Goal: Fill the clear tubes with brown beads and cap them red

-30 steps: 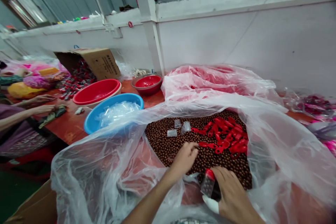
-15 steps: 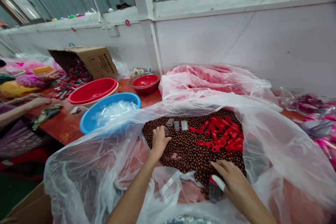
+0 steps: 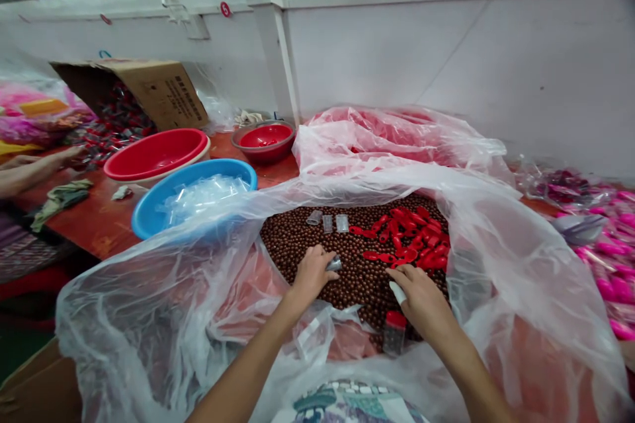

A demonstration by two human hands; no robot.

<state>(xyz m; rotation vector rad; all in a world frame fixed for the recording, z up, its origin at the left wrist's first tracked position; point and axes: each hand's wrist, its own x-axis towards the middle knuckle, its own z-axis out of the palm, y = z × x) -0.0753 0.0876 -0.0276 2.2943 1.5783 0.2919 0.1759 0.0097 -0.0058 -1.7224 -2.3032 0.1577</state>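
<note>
Brown beads (image 3: 357,281) lie in a layer on clear plastic sheeting. My left hand (image 3: 312,272) holds a small clear container (image 3: 334,264) between its fingers, over the beads. Behind it, several empty clear containers (image 3: 328,223) rest on the beads. My right hand (image 3: 414,287), with a white covering on one finger, is just in front of the pile of red spoon-shaped pieces (image 3: 419,234); its fingertips are close together, and whether they grip a piece is too small to tell. A clear container with a red top (image 3: 395,333) lies beside the right wrist.
A blue basin (image 3: 149,211) of clear containers, a red basin (image 3: 156,153) and a smaller red bowl (image 3: 268,139) are at the left. A cardboard box (image 3: 171,96) spills red-and-clear pieces near another person's arm (image 3: 37,172). Pink items (image 3: 618,251) lie at the right.
My left hand has lifted a clear container off the beads and brought it towards the middle. My right hand has moved away from the red-topped container to the red pieces. The view has shifted.
</note>
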